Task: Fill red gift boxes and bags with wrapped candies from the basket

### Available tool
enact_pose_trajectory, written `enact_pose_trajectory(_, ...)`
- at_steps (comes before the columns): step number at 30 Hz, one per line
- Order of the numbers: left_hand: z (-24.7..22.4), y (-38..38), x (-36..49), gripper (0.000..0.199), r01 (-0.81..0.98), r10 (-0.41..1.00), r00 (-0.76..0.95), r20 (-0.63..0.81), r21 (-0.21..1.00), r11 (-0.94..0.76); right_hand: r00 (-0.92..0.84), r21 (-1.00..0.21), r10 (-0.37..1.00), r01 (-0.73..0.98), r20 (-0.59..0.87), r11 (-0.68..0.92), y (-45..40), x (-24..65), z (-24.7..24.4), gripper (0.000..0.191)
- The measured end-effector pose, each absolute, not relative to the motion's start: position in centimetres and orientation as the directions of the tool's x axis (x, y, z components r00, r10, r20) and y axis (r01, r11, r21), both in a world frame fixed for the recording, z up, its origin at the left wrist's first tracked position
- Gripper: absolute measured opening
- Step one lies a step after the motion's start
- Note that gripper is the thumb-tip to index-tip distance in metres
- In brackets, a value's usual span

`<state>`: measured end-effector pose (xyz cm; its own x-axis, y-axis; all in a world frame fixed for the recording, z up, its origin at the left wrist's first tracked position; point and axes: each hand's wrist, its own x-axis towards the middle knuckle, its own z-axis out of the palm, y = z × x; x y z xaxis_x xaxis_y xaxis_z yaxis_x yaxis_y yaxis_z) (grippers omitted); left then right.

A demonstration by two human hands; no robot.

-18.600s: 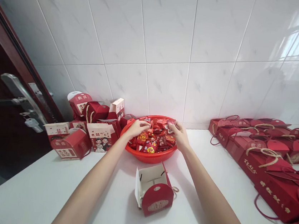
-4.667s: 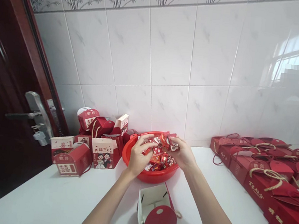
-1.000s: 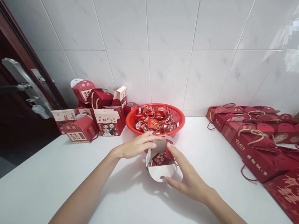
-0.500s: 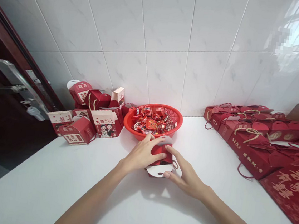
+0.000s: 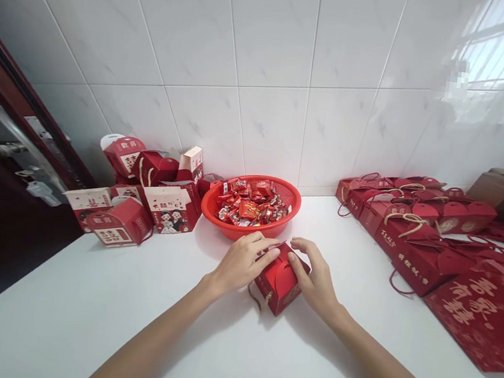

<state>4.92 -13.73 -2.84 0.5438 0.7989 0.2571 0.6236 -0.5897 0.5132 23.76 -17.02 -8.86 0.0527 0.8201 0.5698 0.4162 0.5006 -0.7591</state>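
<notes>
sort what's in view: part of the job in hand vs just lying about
Likely part of the job:
- box between the hands
- sweets
- basket
- boxes at left
- boxes at right

Seemingly just there:
- keys
- brown stack

Home-like interior: marbled wall tiles (image 5: pixel 278 40) beyond the fingers (image 5: pixel 266 260); dark door (image 5: pixel 1 191) with metal handle (image 5: pixel 18 141), left of them.

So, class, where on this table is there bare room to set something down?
The white table is bare between the forearms, nearer than the middle box; between the basket and right boxes; and between the left forearm and left boxes. Crowded: both box groups, and the middle box, with left hand and right hand on it.
</notes>
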Motion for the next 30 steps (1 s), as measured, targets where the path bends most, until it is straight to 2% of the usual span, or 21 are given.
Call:
enact_pose_trajectory(3,-2.7,-14.2,5.1,0.042,0.589,0.795,0.551,0.254,0.556,-0.586,0.066,-0.764,0.821,0.415,0.567,0.494,-16.9,23.6,-9.0,0.024)
enact_pose_trajectory(8,-2.4,-15.1,5.6,0.041,0.676,0.823,0.559,0.102,0.520,-0.523,0.109,-0.807,0.845,0.382,0.523,0.450,-16.8,23.7,-9.0,0.031)
enact_pose_trajectory(13,-2.4,-14.6,4.9,0.046,0.674,0.825,0.565,0.001,0.578,-0.461,0.127,-0.877,0.920,0.372,0.372,0.303,-15.7,25.2,-8.9,0.040)
enact_pose_trajectory(17,-1.7,-14.2,3.9,0.057,0.682,0.796,0.595,-0.108,0.591,-0.430,0.034,-0.908,0.979,0.382,0.201,0.173,-14.8,26.1,-9.6,0.043)
enact_pose_trajectory(19,-1.5,-14.1,3.5,0.061,0.687,0.789,0.599,-0.140,0.595,-0.416,-0.042,-0.918,0.987,0.363,0.156,0.161,-14.5,26.1,-10.1,0.043)
enact_pose_trajectory(23,-1.8,-13.6,3.3,0.064,0.666,0.796,0.594,-0.116,0.626,-0.406,-0.138,-0.933,0.981,0.315,0.137,0.175,-14.2,25.8,-10.6,0.045)
enact_pose_trajectory(26,-2.2,-13.2,3.4,0.059,0.654,0.817,0.571,-0.075,0.643,-0.398,-0.096,-0.944,0.990,0.306,0.100,0.125,-14.2,25.6,-10.5,0.045)
enact_pose_trajectory(30,-2.3,-13.0,3.5,0.056,0.635,0.833,0.552,-0.045,0.671,-0.384,-0.064,-0.981,0.997,0.189,0.035,0.046,-14.3,25.9,-9.7,0.043)
